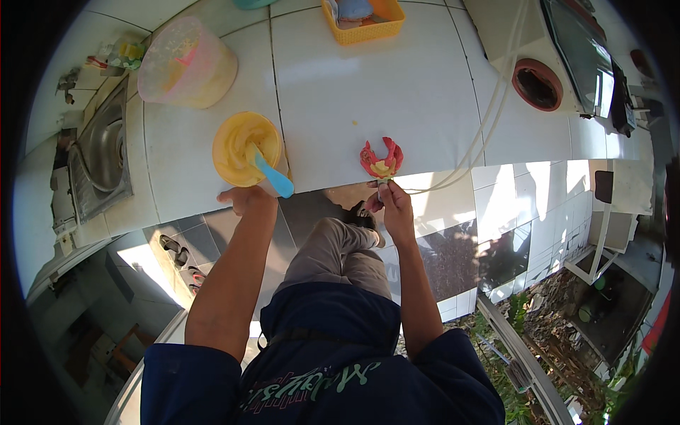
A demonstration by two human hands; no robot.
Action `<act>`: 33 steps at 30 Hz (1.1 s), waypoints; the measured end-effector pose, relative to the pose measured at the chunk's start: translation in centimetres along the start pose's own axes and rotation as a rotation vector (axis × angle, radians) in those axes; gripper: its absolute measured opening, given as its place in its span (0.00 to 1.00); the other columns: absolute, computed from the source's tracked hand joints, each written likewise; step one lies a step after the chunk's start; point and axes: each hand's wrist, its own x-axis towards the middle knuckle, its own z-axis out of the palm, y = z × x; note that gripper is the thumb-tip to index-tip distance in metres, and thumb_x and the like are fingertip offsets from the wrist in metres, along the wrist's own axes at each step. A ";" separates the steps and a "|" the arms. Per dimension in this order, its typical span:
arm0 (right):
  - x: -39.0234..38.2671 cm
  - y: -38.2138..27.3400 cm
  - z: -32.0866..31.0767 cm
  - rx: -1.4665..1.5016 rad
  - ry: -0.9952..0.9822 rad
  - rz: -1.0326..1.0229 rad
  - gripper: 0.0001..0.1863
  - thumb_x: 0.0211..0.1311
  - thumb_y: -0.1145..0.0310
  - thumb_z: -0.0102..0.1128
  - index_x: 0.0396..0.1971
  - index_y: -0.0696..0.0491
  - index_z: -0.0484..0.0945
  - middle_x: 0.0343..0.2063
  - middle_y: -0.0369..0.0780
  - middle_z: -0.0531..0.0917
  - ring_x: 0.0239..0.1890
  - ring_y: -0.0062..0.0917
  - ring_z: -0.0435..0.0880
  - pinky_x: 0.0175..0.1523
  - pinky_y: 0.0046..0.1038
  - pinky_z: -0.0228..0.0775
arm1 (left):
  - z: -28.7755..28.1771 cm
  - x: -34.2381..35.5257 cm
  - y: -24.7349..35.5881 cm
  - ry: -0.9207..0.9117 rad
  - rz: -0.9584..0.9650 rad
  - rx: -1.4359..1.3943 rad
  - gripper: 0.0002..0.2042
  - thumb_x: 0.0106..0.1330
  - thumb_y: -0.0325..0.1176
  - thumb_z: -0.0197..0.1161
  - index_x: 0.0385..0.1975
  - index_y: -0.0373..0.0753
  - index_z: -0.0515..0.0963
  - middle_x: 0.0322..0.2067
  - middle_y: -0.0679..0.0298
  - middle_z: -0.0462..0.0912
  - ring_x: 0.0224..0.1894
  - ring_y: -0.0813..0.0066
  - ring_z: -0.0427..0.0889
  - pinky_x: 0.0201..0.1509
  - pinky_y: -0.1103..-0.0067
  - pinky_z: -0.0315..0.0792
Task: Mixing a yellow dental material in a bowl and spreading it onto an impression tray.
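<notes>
My left hand (249, 200) is at the counter's front edge, against the near side of a yellow bowl (218, 161); the visible fingers stretch out to the left and others are hidden. Thick yellow cream (244, 134) fills the bowl, and a light-blue spatula (273, 173) leans in it with its handle toward me. My right hand (392, 205) pinches the short, pale-green lower end of a red petal-shaped piece (393, 150). This piece has curved, upright sides and yellow at its middle. It is held up at the counter edge, right of the bowl.
A translucent pink tub (188, 67) stands behind the bowl, left of a yellow basket (365, 32). At far left is a metal sink (106, 156). Pale cables (489, 134) cross the white-tiled counter (319, 106) on the right, near a brown round opening (537, 85).
</notes>
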 end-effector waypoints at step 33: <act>-0.9 1.6 1.3 -0.687 0.432 -0.412 0.13 0.64 0.83 0.46 0.46 0.56 0.73 0.25 0.40 0.85 0.27 0.32 0.86 0.32 0.30 0.75 | 0.3 4.3 -0.8 0.056 0.046 0.076 0.40 0.67 0.66 0.33 0.56 0.33 0.74 0.55 0.59 0.78 0.55 0.62 0.77 0.58 0.71 0.70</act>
